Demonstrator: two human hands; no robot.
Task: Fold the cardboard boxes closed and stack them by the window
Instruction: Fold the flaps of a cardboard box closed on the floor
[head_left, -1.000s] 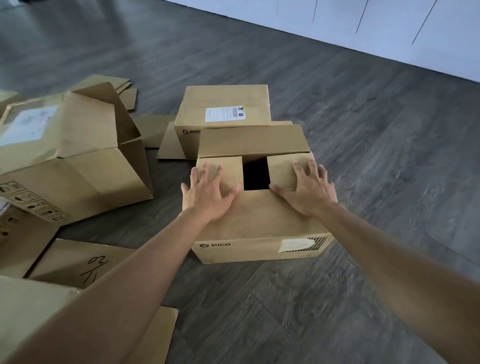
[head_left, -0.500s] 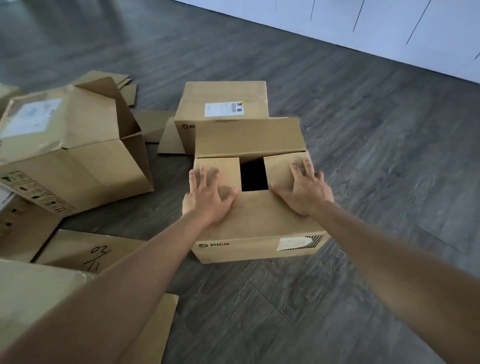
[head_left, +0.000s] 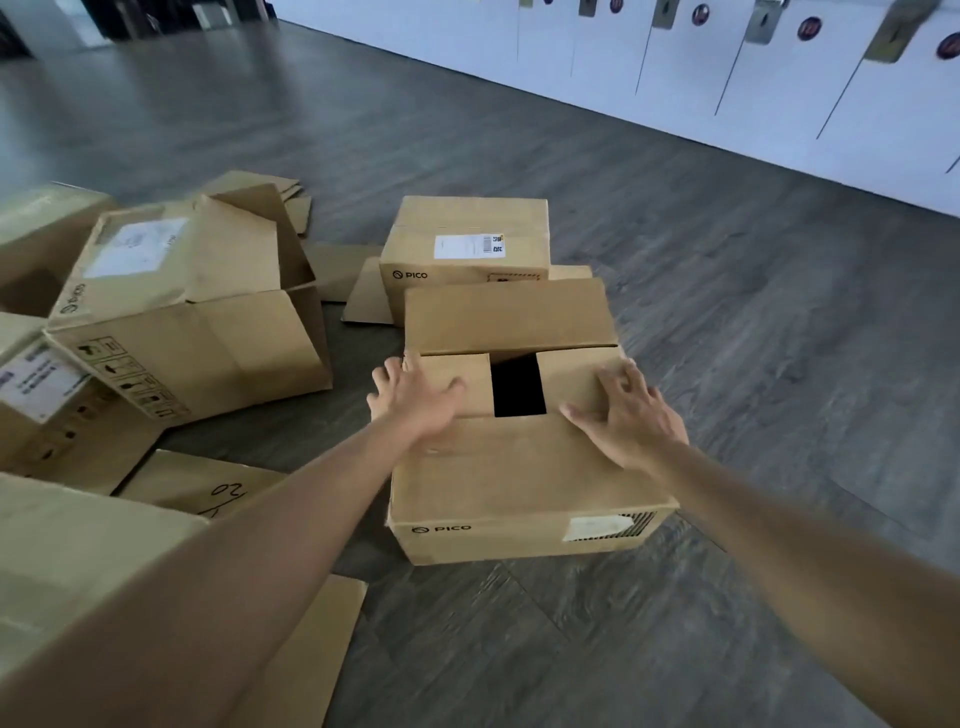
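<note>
While both hands (head_left: 415, 397) (head_left: 631, 415) press flat (no grip), matte cardboard box (head_left: 519, 467) gapes squarely.

Our left hand (head_left: 415, 400) flat on left flap | our right hand (head_left: 631, 421) spread on right flap | box (head_left: 519, 483) gap between flaps dark | far flap (head_left: 509, 317) raised

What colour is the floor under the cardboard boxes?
Dark grey wood-grain plank floor, seen in the head view.

Left hand (head_left: 415, 400) slid leftward (fingers now over box (head_left: 524, 467) edge).
</note>
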